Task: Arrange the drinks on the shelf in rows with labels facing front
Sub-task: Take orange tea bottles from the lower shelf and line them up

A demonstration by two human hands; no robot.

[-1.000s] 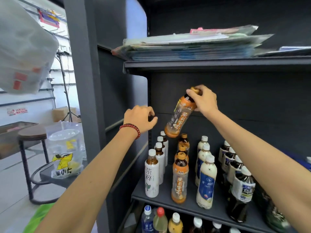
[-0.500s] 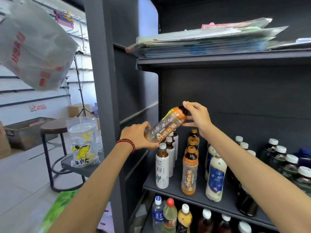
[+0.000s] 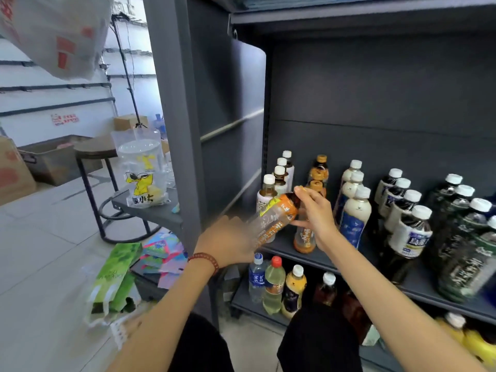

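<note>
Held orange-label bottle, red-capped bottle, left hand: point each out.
held orange-label bottle (image 3: 277, 217): head view, on its label.
red-capped bottle (image 3: 273, 288): head view, on its body.
left hand (image 3: 228, 242): head view, back of hand.

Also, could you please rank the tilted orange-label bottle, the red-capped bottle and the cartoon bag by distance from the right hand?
1. The orange-label bottle, held in the right hand.
2. The red-capped bottle, on the lower shelf, below left.
3. The cartoon bag, far to the left.
</note>
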